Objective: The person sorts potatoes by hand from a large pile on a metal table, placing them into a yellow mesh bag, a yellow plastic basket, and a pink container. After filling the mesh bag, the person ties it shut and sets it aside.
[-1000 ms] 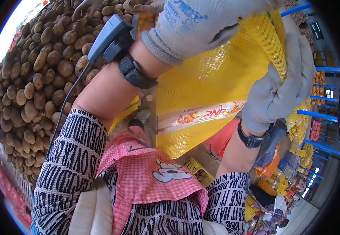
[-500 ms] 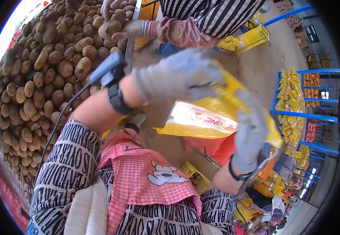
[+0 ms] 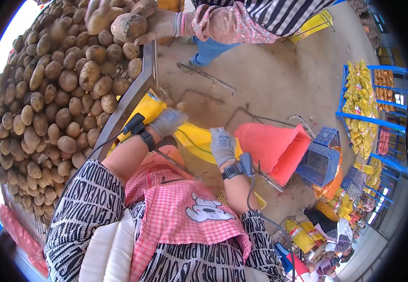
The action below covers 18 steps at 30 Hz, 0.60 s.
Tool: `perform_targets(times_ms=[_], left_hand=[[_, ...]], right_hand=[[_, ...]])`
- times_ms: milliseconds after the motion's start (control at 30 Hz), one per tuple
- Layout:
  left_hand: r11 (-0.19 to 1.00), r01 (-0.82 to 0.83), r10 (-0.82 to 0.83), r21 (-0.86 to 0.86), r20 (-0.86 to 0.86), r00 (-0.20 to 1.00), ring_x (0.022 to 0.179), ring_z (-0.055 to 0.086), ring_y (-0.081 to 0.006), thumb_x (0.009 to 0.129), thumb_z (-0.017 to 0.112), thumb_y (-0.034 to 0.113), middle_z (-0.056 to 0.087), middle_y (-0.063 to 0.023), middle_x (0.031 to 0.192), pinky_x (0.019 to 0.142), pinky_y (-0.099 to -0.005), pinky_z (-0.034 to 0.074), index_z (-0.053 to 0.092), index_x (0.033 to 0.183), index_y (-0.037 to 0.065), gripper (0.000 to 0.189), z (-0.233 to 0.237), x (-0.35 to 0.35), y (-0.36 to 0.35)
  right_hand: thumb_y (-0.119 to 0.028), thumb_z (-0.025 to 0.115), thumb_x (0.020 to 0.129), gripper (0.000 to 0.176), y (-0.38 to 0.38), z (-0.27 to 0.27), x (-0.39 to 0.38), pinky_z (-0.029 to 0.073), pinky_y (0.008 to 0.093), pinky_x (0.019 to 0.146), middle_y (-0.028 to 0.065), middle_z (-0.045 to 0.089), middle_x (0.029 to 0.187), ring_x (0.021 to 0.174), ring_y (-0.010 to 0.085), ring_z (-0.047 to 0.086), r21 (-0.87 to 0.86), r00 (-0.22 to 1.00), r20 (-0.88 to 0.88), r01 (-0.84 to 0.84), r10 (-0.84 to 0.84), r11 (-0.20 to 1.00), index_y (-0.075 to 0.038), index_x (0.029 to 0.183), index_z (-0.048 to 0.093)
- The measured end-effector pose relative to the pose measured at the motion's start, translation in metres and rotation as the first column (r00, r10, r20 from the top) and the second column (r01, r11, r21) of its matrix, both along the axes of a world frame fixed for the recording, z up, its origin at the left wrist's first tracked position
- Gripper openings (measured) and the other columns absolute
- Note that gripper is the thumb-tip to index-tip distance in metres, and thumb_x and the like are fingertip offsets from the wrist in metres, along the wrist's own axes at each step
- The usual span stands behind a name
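Observation:
A yellow mesh bag [image 3: 195,142] stretches low between my two gloved hands, in front of the pink checked apron. Closed on its left end is my left hand [image 3: 167,121], in a grey glove beside the metal edge of the potato table. My right hand [image 3: 223,146], gloved too, grips the right end with its fingers wrapped over the mesh. To the left, potatoes [image 3: 68,80] lie heaped on the table. More yellow material [image 3: 148,109] hangs at the table's edge just beyond my left hand.
A red bag [image 3: 272,148] sits on a metal frame right of my right hand, with blue crates [image 3: 319,162] behind. Another person's gloved hand [image 3: 159,26] holds potatoes at the top. Filled yellow bags [image 3: 359,110] stand in a blue rack at far right.
Both hands have come down and closer together, bringing the yellow bag from chest height to low in front of me. Its printed label no longer shows. The other person still holds potatoes.

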<state>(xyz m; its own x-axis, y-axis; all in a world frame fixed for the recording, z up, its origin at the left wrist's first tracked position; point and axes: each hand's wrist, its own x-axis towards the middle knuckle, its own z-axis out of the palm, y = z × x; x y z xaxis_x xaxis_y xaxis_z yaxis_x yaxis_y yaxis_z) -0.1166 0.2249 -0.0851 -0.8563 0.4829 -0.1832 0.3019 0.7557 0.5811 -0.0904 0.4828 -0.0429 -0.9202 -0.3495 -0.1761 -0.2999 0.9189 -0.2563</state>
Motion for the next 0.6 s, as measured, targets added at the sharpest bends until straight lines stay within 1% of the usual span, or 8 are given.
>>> perform_targets(times_ms=[100,133,233,300,400,433,500,600], left_hand=[[0.993,-0.099,0.107,-0.065,0.145,0.984,0.101,0.064,-0.0339,0.085,0.060,0.013,0.069,-0.0120,0.103,0.086,-0.0439,0.049,0.065,0.106,0.010,0.021,0.013,-0.017,-0.003],[0.912,-0.407,0.386,0.045,0.238,0.891,0.102,0.064,-0.0346,0.086,0.057,0.010,0.069,-0.0139,0.105,0.086,-0.0429,0.049,0.065,0.108,0.010,0.023,0.015,-0.024,-0.002],[0.695,-0.683,0.636,0.224,0.251,0.729,0.104,0.063,-0.0354,0.088,0.053,0.006,0.068,-0.0169,0.109,0.088,-0.0416,0.049,0.065,0.114,0.009,0.029,-0.040,-0.044,-0.007],[0.702,-0.627,0.654,0.339,0.042,0.755,0.106,0.061,-0.0351,0.089,0.054,0.006,0.066,-0.0182,0.113,0.091,-0.0408,0.048,0.065,0.122,0.009,0.036,-0.054,-0.060,-0.006],[0.681,-0.682,0.651,0.267,0.207,0.731,0.113,0.059,-0.0393,0.089,0.057,0.017,0.065,-0.0226,0.116,0.097,-0.0444,0.046,0.067,0.115,0.002,0.031,-0.022,-0.094,0.003],[0.671,-0.691,0.660,0.269,0.207,0.722,0.113,0.059,-0.0393,0.089,0.057,0.017,0.065,-0.0226,0.116,0.097,-0.0444,0.046,0.067,0.115,0.002,0.031,-0.025,-0.100,0.007],[0.644,-0.737,0.710,0.204,0.199,0.676,0.108,0.060,-0.0346,0.091,0.060,0.014,0.064,-0.0172,0.111,0.095,-0.0413,0.046,0.069,0.117,0.010,0.028,-0.029,-0.111,0.011],[0.613,-0.787,0.766,0.071,0.193,0.613,0.109,0.060,-0.0348,0.091,0.060,0.015,0.065,-0.0174,0.114,0.095,-0.0415,0.046,0.069,0.117,0.010,0.028,-0.068,-0.122,0.009]], right_hand=[[-0.013,0.060,0.083,0.015,0.015,-0.007,-0.009,0.053,0.0428,0.075,0.0070,0.067,0.094,0.089,0.0284,0.067,0.137,1.000,0.016,0.017,-0.019,0.990,-0.017,0.095,0.067],[-0.014,0.062,0.082,0.015,0.018,-0.007,-0.013,0.053,0.0425,0.075,0.0073,0.067,0.094,0.089,0.0284,0.067,0.175,0.998,-0.004,0.063,-0.064,0.983,-0.017,0.095,0.067],[-0.009,0.065,0.081,0.027,0.027,-0.013,-0.030,0.054,0.0406,0.083,0.0114,0.070,0.106,0.096,0.0310,0.068,-0.121,0.919,0.178,0.375,-0.352,0.919,-0.014,0.107,0.070],[-0.011,0.066,0.087,0.036,0.037,-0.040,-0.048,0.053,0.0366,0.088,0.0169,0.070,0.117,0.103,0.0298,0.069,-0.463,0.701,0.504,0.713,-0.505,0.527,-0.009,0.123,0.067],[-0.015,0.066,0.091,0.039,0.032,-0.041,-0.081,0.052,0.0342,0.087,0.0181,0.070,0.118,0.101,0.0264,0.070,-0.627,0.594,0.647,0.771,-0.477,0.110,-0.007,0.129,0.063],[-0.015,0.066,0.091,0.039,0.035,-0.041,-0.089,0.052,0.0342,0.087,0.0181,0.070,0.118,0.101,0.0264,0.070,-0.628,0.602,0.646,0.769,-0.471,0.122,-0.007,0.129,0.063],[-0.014,0.064,0.093,0.046,0.044,-0.042,-0.103,0.053,0.0333,0.087,0.0181,0.068,0.121,0.101,0.0278,0.069,-0.473,0.804,0.304,0.593,-0.511,0.651,-0.006,0.138,0.056],[-0.007,0.060,0.092,0.051,0.046,-0.056,-0.109,0.052,0.0327,0.087,0.0168,0.067,0.124,0.105,0.0275,0.068,-0.300,0.931,-0.026,0.341,-0.365,0.891,-0.009,0.142,0.053]])
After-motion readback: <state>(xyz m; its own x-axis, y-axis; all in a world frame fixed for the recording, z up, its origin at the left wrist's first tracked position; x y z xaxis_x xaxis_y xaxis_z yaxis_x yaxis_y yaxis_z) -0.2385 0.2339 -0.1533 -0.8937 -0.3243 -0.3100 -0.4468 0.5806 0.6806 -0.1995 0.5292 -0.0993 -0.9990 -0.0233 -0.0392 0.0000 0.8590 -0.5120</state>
